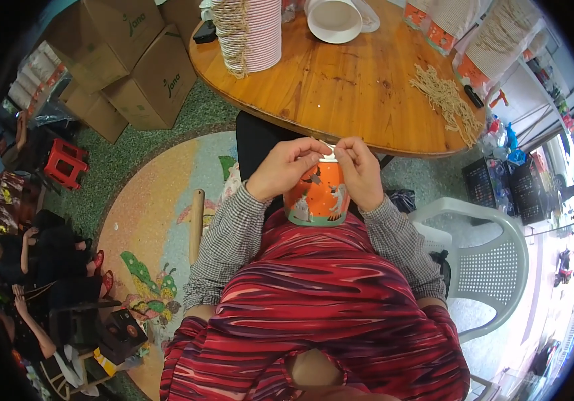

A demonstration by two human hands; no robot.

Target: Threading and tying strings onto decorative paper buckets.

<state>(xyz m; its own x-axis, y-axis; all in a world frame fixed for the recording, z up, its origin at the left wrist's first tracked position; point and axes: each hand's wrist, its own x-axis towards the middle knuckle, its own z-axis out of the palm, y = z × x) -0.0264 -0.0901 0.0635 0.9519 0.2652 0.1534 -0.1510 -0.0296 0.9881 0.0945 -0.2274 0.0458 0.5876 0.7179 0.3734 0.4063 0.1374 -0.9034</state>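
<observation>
An orange paper cup [316, 194] with a green base band and printed grey animals stands upright over my lap, just in front of the table edge. My left hand [283, 167] is closed at the left of its rim, fingertips pinched near the top. From the other side, my right hand [361, 171] is closed on the rim too, thumb and forefinger together. Between the fingertips a small whitish bit shows at the rim; what it is I cannot make out. The fingers hide most of the cup's opening.
On the round wooden table [313, 87] stand a tall stack of cups [260, 33], a white tub [335, 21], bagged cups [500, 43] and a pile of tan cords [444, 97]. A grey plastic chair [494, 267] is at right, cardboard boxes [150, 87] at left. Several people sit at far left.
</observation>
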